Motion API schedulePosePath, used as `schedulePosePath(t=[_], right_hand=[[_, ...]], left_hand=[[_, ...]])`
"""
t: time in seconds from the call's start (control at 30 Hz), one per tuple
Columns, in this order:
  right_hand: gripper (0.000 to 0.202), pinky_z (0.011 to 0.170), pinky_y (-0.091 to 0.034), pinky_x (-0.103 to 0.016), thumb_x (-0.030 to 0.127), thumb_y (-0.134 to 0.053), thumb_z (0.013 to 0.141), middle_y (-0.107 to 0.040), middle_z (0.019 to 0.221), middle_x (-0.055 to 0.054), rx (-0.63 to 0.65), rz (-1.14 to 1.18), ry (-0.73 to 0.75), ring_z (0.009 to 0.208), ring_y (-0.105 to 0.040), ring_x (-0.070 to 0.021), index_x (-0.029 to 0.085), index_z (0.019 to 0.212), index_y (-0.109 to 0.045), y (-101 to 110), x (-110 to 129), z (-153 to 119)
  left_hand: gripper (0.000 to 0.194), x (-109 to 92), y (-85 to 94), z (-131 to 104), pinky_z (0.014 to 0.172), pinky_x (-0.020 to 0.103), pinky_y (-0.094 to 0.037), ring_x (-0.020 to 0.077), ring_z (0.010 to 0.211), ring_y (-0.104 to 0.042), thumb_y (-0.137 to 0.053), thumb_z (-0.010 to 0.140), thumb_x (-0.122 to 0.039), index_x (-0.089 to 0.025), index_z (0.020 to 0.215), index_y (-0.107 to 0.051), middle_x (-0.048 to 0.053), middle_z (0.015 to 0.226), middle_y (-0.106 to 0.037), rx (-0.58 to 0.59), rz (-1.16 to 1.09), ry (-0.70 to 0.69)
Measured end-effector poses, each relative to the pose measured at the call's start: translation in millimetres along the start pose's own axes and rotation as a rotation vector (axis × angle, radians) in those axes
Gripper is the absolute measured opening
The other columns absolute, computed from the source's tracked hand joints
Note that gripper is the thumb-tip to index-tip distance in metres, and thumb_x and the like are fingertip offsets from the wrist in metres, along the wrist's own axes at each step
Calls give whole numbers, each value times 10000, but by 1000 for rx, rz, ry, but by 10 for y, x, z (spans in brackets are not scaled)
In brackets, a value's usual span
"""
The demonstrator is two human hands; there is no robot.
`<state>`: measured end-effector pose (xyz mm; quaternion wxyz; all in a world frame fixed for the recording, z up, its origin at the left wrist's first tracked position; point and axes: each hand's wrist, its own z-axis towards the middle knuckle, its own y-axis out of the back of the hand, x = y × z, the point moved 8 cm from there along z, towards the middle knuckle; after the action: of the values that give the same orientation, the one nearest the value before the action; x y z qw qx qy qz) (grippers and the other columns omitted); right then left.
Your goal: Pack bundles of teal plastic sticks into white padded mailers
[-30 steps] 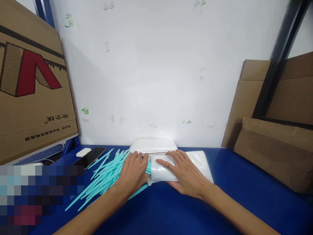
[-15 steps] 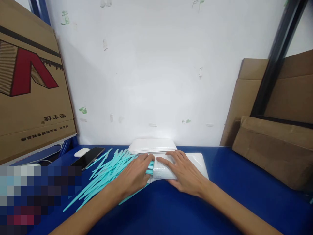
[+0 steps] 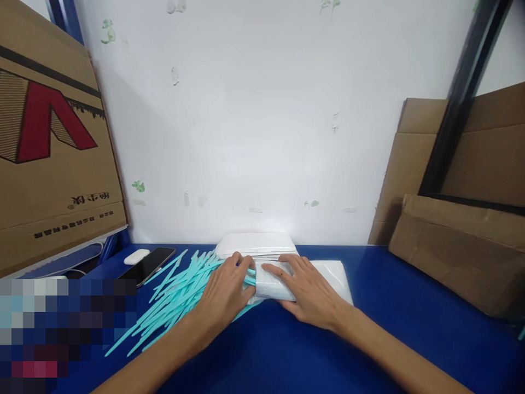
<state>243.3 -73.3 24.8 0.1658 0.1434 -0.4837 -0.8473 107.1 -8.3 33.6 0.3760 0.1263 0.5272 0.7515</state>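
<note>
My left hand (image 3: pixel 228 282) pinches the ends of several turquoise sticks at the opening of a white plastic packet (image 3: pixel 273 282). Part of those sticks shows between my fingers and the packet. My right hand (image 3: pixel 307 284) grips the packet from above, its thumb at the near edge. More of the white plastic stretches out to the right, under and past that hand. A loose pile of turquoise sticks (image 3: pixel 176 298) lies left of my left hand, partly behind my forearm. Behind both hands is a stack of flat white packets (image 3: pixel 256 243).
On the blue table (image 3: pixel 262 350), a black phone (image 3: pixel 150 264) and a white case (image 3: pixel 136 256) lie at the back left. A printed cardboard box (image 3: pixel 57 180) stands at the left, and brown cardboard (image 3: pixel 455 251) leans at the right. A white wall (image 3: pixel 254 120) rises behind.
My left hand has tilted more upright, its knuckles higher. The sticks at the packet's opening have shifted, and a long stick below my left hand has moved. My right hand stays almost still.
</note>
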Motion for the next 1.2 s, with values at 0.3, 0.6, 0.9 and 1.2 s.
schedulePosePath(t=[0.3, 0.6, 0.9, 1.2], right_hand=[[721, 975, -462, -491, 209, -653, 832, -498, 1307, -147, -58, 39, -14, 1175, -504, -316, 291, 1496, -385, 75, -32, 3], [656, 940, -496, -495, 277, -636, 874, -504, 1260, -134, -229, 134, -148, 1098, -551, -310, 291, 1478, -380, 305, -297, 23], [697, 976, -477, -476, 558, -610, 887, -505, 1385, -142, -670, 448, -534, 1237, -522, -322, 253, 1443, -320, 712, -848, -203], [793, 855, -493, -460, 763, -402, 886, -614, 1219, -110, -546, 680, -586, 991, -632, -309, 300, 1511, -250, 472, -797, -198]], left_hand=[[475, -172, 280, -79, 893, 358, -490, 224, 998, -534, -412, 663, -107, -228, 1105, -537, 66, 1110, -517, -106, -552, -142], [645, -293, 422, -173, 1124, 467, -362, 313, 1387, -373, -426, 695, -132, -250, 1326, -487, 77, 1516, -372, -115, -449, -286], [463, -238, 375, -206, 1101, 470, -383, 297, 1341, -413, -412, 920, -225, -256, 1382, -432, 111, 1484, -376, -253, -496, -290], [460, -379, 109, -202, 1081, 445, -419, 263, 1280, -466, -435, 988, -279, -297, 1447, -437, 93, 1419, -445, 33, -569, -247]])
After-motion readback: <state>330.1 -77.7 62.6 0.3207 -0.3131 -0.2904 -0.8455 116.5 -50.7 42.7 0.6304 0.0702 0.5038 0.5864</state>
